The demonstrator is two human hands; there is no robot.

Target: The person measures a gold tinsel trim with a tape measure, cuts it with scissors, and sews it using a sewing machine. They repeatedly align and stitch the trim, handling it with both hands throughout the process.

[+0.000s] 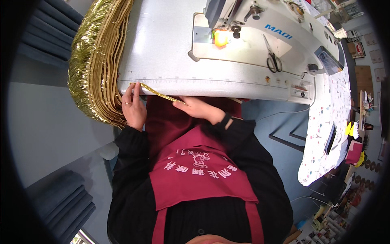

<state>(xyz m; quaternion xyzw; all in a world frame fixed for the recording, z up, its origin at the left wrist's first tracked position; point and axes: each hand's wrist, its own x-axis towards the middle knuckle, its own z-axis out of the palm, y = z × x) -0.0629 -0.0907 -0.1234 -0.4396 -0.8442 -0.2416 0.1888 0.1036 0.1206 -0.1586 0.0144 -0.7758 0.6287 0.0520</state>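
One shirt (pixel 205 215), two hands (pixel 134 109) (pixel 198 108) touching one gold strip (pixel 160 94)

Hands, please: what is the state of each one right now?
Left hand: fingers on the gold strip, at the edge of the table; pinching or only pressing, cannot tell.
Right hand: closed, holding the gold strip.
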